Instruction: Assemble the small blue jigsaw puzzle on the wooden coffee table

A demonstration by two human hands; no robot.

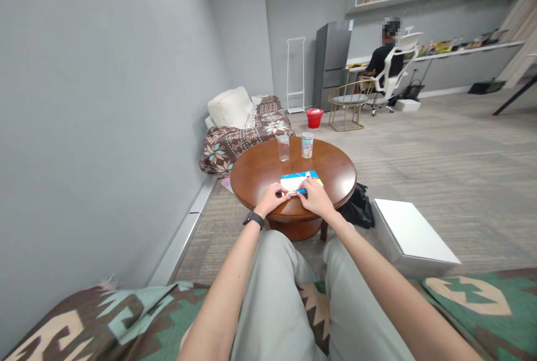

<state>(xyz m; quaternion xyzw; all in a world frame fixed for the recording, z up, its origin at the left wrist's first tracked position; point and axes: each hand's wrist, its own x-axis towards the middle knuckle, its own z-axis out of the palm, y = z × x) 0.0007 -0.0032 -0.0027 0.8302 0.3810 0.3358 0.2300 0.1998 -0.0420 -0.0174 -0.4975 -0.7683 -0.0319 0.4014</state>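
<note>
A flat, colourful box or folded card [293,183], white in the middle with blue and yellow parts, lies on the near side of a round wooden table [255,173]. My left hand [272,197] pinches its near edge from the left, a dark watch on the wrist. From the right, my right hand [312,196] grips the same near edge, where a blue strip shows by the fingertips. The fingers cover part of the thing. Beyond it stand a clear jar [284,149] with a lid and a jar with a printed label [307,145], both upright and apart from my hands.
A white box [415,229] and a black bag [359,207] are on the floor to the right of the table. Behind are a covered sofa [251,134], a red bucket [314,118], a gold-framed chair [348,101] and a seated person [380,61].
</note>
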